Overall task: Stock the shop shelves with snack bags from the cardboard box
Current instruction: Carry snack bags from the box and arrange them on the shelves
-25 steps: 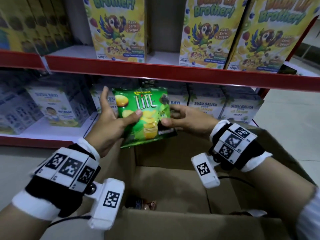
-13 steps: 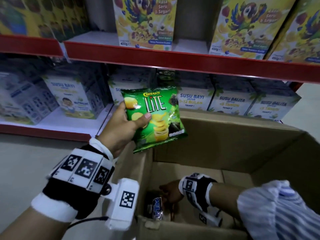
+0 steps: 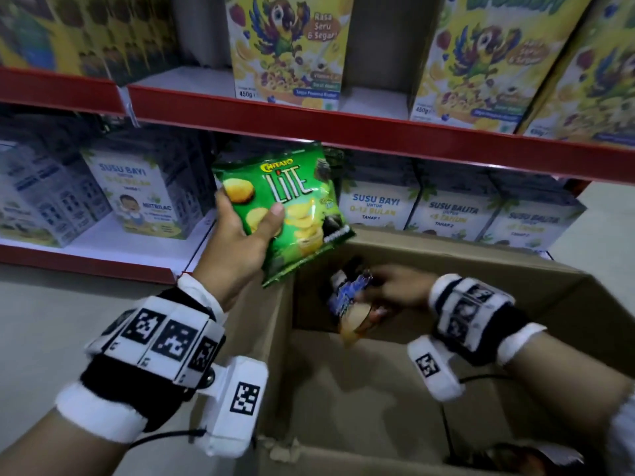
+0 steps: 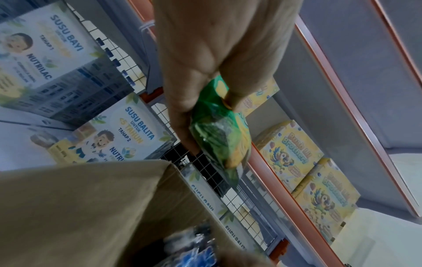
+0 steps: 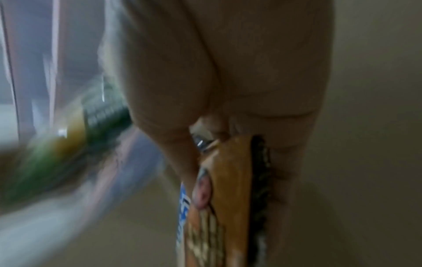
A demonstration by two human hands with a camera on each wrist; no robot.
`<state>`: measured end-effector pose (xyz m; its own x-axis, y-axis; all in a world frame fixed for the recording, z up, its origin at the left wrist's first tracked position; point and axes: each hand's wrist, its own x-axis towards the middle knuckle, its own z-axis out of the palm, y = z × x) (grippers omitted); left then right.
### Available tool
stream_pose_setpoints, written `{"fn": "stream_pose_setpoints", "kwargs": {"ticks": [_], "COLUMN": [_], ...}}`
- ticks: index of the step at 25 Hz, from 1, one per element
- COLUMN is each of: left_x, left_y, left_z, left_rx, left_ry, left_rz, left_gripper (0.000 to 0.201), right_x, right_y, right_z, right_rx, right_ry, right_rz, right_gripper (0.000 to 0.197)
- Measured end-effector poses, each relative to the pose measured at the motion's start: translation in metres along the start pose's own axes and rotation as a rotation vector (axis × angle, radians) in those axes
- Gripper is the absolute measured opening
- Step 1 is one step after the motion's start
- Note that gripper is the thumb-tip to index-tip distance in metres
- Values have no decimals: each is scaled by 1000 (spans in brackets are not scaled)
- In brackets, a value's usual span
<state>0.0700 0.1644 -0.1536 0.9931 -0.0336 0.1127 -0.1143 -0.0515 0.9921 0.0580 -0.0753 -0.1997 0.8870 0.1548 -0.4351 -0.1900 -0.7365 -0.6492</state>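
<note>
My left hand [image 3: 245,231] grips a green Lite chip bag [image 3: 292,207] by its left side, thumb across the front, in front of the lower shelf [image 3: 103,250]. In the left wrist view the green bag [image 4: 221,137] hangs from my fingers [image 4: 182,115] beside the wire shelf divider. My right hand [image 3: 395,286] holds a blue and orange snack bag [image 3: 350,304] above the open cardboard box [image 3: 446,262]. The right wrist view is blurred; the orange bag [image 5: 228,189] is pinched between thumb and fingers.
Milk powder boxes [image 3: 144,197] fill the lower shelf left and right of a gap behind the green bag. Yellow cereal boxes [image 3: 288,46] stand on the upper shelf with its red edge [image 3: 343,128]. Another dark packet [image 3: 512,458] lies in the box's near right corner.
My right hand let go of the green bag, dipped into the box and came up holding the blue and orange bag. My left hand kept the green bag, now nearer the shelf gap.
</note>
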Motion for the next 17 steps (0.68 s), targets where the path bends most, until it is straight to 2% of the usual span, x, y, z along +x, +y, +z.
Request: {"fn": "stream_pose_setpoints", "kwargs": {"ticks": [3, 5, 7, 9, 11, 13, 14, 17], "left_x": [-7, -16, -25, -36, -44, -49, -49, -46], "left_y": [10, 18, 25, 33, 40, 39, 37, 29], "left_z": [13, 25, 37, 47, 55, 60, 60, 60], "left_rx": [162, 208, 180, 47, -99, -38, 13, 36], "left_ry": [114, 75, -37, -160, -256, -276, -263, -199], "left_rz": [166, 191, 144, 56, -53, -67, -53, -32], "left_gripper": [58, 51, 44, 46, 72, 102, 107, 90], "right_x": [-48, -82, -105, -112, -110, -106, -105, -102], "right_y": [3, -2, -10, -16, -23, -23, -19, 8], "right_z": [-49, -63, -61, -50, -39, -37, -41, -53], "right_rx": [423, 672, 853, 870, 860, 777, 705, 486], "right_ry": [197, 238, 162, 117, 142, 206, 209, 115], "right_rz": [-88, -210, -324, -355, -335, -288, -269, -103], "right_gripper": [25, 32, 32, 36, 47, 58, 57, 47]}}
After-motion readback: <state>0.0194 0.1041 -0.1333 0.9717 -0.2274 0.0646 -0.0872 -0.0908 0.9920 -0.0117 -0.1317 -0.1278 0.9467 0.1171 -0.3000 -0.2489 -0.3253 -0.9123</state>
